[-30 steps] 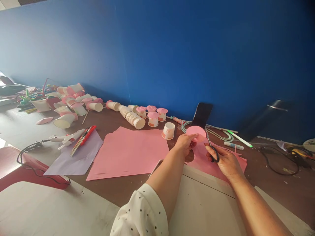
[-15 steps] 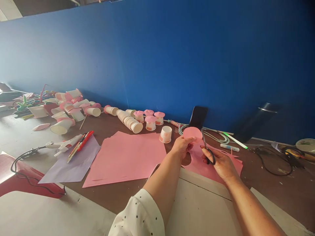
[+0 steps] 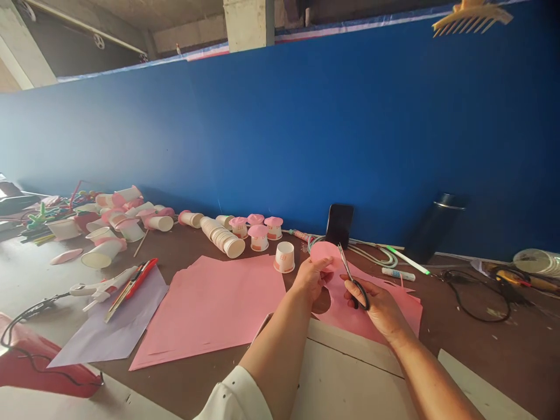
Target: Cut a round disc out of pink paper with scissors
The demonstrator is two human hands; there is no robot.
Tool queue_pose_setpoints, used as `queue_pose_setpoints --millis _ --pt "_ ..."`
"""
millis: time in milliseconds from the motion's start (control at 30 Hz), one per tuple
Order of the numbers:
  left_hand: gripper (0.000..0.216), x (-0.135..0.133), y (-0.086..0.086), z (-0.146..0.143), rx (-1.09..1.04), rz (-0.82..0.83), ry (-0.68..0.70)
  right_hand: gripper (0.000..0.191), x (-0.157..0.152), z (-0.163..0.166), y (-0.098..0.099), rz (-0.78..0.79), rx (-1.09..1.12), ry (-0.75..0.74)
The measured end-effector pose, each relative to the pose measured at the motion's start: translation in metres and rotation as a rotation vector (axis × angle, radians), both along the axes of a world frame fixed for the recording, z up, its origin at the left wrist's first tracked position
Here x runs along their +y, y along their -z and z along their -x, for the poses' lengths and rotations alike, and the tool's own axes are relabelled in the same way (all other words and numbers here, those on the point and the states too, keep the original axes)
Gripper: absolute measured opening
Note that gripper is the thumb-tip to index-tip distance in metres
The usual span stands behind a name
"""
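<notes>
Pinching a paper disc (image 3: pixel 321 251), the left hand (image 3: pixel 311 279) sits beside scissors (image 3: pixel 349 270) gripped in the right hand (image 3: pixel 381 306); a slip there could notch the disc.

a: what sort of place is this?

b: a craft workshop, i'd say. a glue gun (image 3: pixel 100 286), a red cutter (image 3: pixel 133 284) and scissors (image 3: pixel 345 262) are out around pink sheets (image 3: pixel 210 309) and stacked paper cups (image 3: pixel 221 236), along one brown table (image 3: pixel 503 353).

a: and the building?

b: rough: a blue partition (image 3: pixel 280 128) behind the table, with a bare pillar (image 3: pixel 248 23) and a concrete-looking ceiling (image 3: pixel 131 11) above it.
</notes>
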State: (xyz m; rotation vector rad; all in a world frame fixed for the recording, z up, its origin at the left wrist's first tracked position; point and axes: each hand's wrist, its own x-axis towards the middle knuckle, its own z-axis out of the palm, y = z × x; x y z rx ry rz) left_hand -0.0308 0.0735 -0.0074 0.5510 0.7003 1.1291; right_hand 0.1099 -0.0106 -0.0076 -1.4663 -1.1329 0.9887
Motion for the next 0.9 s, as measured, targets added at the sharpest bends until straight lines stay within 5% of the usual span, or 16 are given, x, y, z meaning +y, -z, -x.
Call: queue_pose_setpoints --millis 900 --pt "0.042 -0.001 0.0062 -0.0024 0.032 -0.021 0.03 0.05 0.0035 0.0015 0.0019 -0.019 -0.073 0.019"
